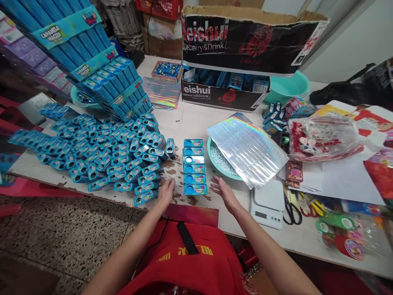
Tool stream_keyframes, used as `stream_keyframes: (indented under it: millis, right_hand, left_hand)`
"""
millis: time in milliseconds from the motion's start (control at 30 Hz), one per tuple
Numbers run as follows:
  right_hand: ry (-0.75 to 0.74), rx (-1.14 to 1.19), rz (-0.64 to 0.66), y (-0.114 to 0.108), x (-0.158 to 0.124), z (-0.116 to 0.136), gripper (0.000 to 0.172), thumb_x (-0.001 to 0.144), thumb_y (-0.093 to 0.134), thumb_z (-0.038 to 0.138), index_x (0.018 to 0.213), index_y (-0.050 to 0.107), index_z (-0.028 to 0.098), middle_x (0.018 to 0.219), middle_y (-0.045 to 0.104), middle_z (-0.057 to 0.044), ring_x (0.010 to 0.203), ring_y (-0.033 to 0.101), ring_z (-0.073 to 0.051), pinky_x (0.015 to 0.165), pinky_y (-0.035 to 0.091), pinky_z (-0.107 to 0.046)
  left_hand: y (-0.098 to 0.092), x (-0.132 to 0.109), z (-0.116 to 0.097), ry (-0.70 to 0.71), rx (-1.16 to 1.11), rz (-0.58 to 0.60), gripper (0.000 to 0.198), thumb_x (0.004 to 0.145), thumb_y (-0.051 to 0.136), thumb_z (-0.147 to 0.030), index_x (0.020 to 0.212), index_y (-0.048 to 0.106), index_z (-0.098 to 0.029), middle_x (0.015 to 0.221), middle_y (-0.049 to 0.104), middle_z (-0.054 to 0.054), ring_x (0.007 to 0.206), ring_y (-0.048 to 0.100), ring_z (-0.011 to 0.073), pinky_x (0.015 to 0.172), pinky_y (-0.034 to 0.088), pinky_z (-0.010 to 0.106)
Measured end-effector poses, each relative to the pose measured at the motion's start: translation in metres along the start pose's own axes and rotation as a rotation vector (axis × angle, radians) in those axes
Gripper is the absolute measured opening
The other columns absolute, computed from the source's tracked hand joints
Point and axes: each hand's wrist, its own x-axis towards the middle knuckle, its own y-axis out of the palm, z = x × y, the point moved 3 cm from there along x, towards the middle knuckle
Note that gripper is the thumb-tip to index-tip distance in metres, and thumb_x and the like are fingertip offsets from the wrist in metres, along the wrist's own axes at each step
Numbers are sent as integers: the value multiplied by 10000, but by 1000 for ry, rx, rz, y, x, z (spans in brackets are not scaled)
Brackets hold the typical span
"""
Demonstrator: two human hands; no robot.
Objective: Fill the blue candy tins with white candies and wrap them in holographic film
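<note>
A short column of blue caramel boxes [195, 179] stands on the table between my hands, their printed ends with round holes facing up. To the left of the column, my left hand [166, 191] is at the table, fingers loosely extended and holding nothing. My right hand [225, 194] is open on the other side, its spread fingers pointing at the boxes without touching them. One more blue box [170, 148] stands apart, up and left of the column. Many similar blue boxes [119, 159] crowd the left of the table, close to my left hand.
Silvery holographic sheets [248, 147] partly cover a turquoise basin [211, 157] of white pellets. At right are a scale [267, 205], scissors [292, 209] and a plastic bag [325, 139]. Behind are cartons [225, 92], a candy tray [167, 70] and stacked blue display boxes [119, 88].
</note>
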Motion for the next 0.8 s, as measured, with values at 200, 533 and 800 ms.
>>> stream_keyframes:
  millis: [200, 533, 800]
  right_hand:
    - [169, -47, -21, -35, -55, -76, 536, 411, 810, 576, 743, 650, 187, 652, 670, -32, 644, 628, -203, 703, 507, -381]
    - [110, -40, -60, -30, -41, -84, 511, 512, 710, 668, 622, 618, 177, 582, 604, 8, 587, 540, -144, 606, 446, -286]
    - [102, -9, -34, -23, -38, -77, 499, 534, 699, 664, 649, 587, 192, 559, 599, 14, 531, 540, -136, 572, 459, -285]
  left_hand:
    - [11, -40, 34, 256, 692, 252, 283, 866, 459, -400, 863, 684, -227, 1009, 686, 60, 1076, 526, 279, 1006, 257, 495]
    - [19, -28, 11, 377, 944, 82, 282, 877, 451, -357, 961, 673, -203, 1083, 624, 128, 1086, 481, 315, 1004, 222, 532]
    - [78, -37, -14, 613, 611, 521, 315, 926, 338, -276, 1102, 596, -239, 1055, 594, 51, 962, 554, 178, 832, 427, 275]
